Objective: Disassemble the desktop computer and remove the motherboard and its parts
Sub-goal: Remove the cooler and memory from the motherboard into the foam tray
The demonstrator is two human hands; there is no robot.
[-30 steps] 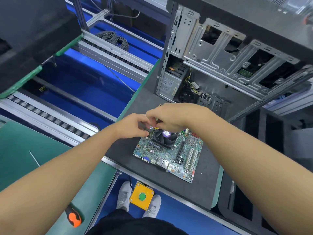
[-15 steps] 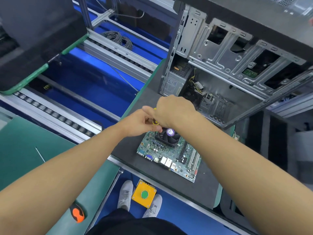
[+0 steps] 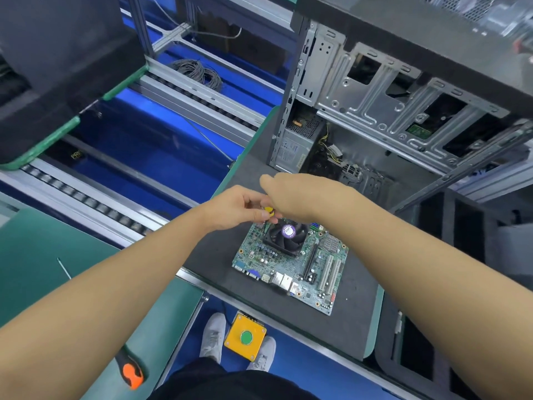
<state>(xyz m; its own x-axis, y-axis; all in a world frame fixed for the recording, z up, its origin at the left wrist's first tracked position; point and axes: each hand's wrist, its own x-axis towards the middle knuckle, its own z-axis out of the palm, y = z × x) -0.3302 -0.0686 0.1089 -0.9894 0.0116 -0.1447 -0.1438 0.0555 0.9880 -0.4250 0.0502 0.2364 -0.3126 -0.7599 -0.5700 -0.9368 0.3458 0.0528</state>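
My left hand (image 3: 238,207) pinches a yellow part (image 3: 268,210), perhaps a connector, above the motherboard (image 3: 317,272); my right hand's (image 3: 291,197) grip I cannot tell. I'd pull straight, without twisting.

Two bare forearms (image 3: 115,298), dark clothing at the waist (image 3: 219,382), pale grey lace-up trainers (image 3: 212,337).

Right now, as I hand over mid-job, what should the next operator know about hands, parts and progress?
Motherboard lies on the dark mat, out of the open case: done.
Left hand pinches a small yellow part over its far corner; right hand beside it, grip hidden.
To do: fan cooler sits on the board.
Screwdriver on the green mat, left side.
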